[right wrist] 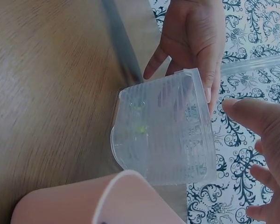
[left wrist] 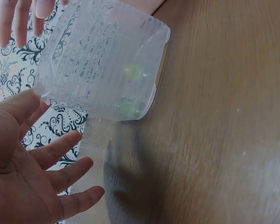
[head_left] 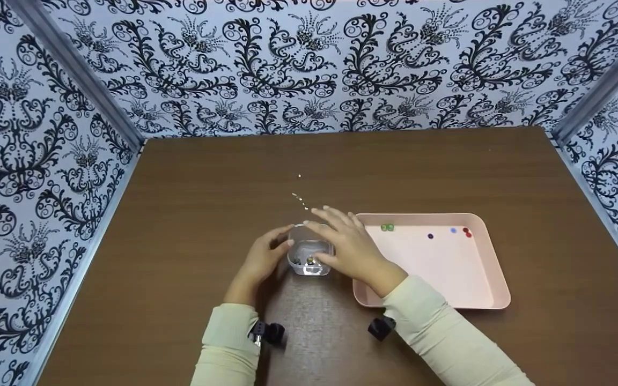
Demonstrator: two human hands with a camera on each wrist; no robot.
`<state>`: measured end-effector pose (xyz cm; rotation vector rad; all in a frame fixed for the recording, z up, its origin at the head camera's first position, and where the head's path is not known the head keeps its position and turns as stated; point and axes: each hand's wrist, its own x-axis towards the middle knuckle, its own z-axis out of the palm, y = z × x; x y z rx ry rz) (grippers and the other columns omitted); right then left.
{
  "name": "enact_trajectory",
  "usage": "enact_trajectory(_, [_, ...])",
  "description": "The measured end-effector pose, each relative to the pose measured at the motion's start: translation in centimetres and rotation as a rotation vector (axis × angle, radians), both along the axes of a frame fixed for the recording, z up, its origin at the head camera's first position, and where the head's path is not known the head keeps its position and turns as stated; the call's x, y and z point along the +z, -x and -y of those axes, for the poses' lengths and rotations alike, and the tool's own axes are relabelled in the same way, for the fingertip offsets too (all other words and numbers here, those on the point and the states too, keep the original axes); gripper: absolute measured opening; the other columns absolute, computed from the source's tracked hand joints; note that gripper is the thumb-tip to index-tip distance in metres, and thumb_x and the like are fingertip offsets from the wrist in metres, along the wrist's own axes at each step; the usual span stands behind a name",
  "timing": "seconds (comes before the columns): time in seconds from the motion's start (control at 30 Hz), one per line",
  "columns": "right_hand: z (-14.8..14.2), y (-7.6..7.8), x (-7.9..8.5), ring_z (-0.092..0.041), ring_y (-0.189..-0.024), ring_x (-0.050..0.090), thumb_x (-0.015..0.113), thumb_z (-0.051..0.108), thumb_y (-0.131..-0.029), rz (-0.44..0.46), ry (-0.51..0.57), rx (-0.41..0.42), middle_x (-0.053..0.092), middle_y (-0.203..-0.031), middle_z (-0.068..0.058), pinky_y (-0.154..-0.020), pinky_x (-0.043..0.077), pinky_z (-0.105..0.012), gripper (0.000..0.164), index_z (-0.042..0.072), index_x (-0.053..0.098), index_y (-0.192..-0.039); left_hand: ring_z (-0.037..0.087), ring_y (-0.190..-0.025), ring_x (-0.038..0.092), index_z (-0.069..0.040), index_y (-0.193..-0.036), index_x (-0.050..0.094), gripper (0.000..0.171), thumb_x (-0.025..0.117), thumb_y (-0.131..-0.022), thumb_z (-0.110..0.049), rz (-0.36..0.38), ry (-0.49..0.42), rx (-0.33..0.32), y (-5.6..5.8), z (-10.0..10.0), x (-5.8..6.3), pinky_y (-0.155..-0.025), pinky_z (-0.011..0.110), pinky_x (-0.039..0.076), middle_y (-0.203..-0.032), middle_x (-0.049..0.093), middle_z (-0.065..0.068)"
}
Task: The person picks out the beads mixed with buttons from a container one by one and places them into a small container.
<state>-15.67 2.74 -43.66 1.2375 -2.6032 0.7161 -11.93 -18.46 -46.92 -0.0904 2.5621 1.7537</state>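
A clear plastic container (head_left: 309, 252) stands on the table between the two hands. Two small round pieces, one yellowish (left wrist: 132, 71) and one green (left wrist: 126, 106), show through its wall near the bottom. My left hand (head_left: 262, 257) is at the container's left side, its thumb (right wrist: 208, 88) fairly straight and right at the rim, the other fingers spread. My right hand (head_left: 353, 249) hovers at the container's right side with extended, spread fingers. In the right wrist view, a gap shows between the right fingers (right wrist: 245, 112) and the container, and nothing is in that hand.
Right of the container lies a pink tray (head_left: 497, 268), partly under the right forearm. Along its far side are green pieces (head_left: 388, 228), a dark one (head_left: 431, 236), a blue one (head_left: 453, 230) and red ones (head_left: 467, 232). Several tiny white specks (head_left: 300, 199) dot the wooden table (head_left: 207, 187) beyond the container.
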Motion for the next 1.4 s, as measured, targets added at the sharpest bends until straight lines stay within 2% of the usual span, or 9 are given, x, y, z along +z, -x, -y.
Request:
enact_trajectory(0.17, [-0.3, 0.0, 0.0, -0.032, -0.14, 0.032, 0.079, 0.032, -0.078, 0.001, 0.006, -0.015, 0.039, -0.151, -0.006, -0.106, 0.028, -0.067, 0.067, 0.019, 0.053, -0.139, 0.036, -0.12, 0.055, 0.0, -0.13, 0.058, 0.038, 0.061, -0.093, -0.009, -0.013, -0.004, 0.003, 0.0, 0.0, -0.1, -0.104, 0.049, 0.041, -0.126, 0.061, 0.023])
enact_trajectory(0.53, [-1.2, 0.4, 0.3, -0.031, -0.143, 0.026, 0.082, 0.036, -0.075, -0.008, -0.009, -0.044, 0.034, -0.154, -0.006, -0.106, 0.024, -0.069, 0.076, 0.021, 0.05, -0.141, 0.037, -0.122, 0.053, 0.003, -0.129, 0.058, 0.038, 0.061, -0.093, -0.009, -0.03, -0.005, 0.009, -0.1, 0.0, -0.1, -0.106, 0.049, 0.038, -0.129, 0.058, 0.024])
enact_trajectory(0.73, [-1.9, 0.6, 0.4, -0.032, -0.143, 0.026, 0.084, 0.033, -0.073, -0.019, 0.005, -0.073, 0.035, -0.153, -0.007, -0.106, 0.023, -0.07, 0.076, 0.02, 0.051, -0.141, 0.037, -0.123, 0.052, 0.002, -0.13, 0.058, 0.038, 0.06, -0.094, -0.01, -0.024, 0.011, 0.008, -0.1, -0.1, -0.1, -0.106, 0.048, 0.038, -0.13, 0.058, 0.023])
enact_trajectory(0.97, [-2.6, 0.8, 0.6, -0.032, -0.143, 0.026, 0.082, 0.036, -0.074, -0.041, -0.016, -0.106, 0.035, -0.154, -0.006, -0.106, 0.024, -0.069, 0.076, 0.022, 0.05, -0.141, 0.035, -0.124, 0.052, 0.0, -0.129, 0.059, 0.037, 0.061, -0.093, -0.009, -0.019, 0.024, 0.015, 0.0, 0.0, -0.3, -0.109, 0.047, 0.036, -0.129, 0.06, 0.021])
enact_trajectory(1.4, [-3.8, 1.5, 0.9, -0.033, -0.142, 0.026, 0.081, 0.037, -0.074, -0.02, -0.01, -0.133, 0.035, -0.153, -0.008, -0.107, 0.023, -0.068, 0.077, 0.02, 0.049, -0.141, 0.036, -0.122, 0.053, 0.002, -0.129, 0.059, 0.037, 0.061, -0.093, -0.008, -0.038, 0.038, 0.009, -0.1, 0.0, -0.1, -0.108, 0.047, 0.037, -0.127, 0.06, 0.023])
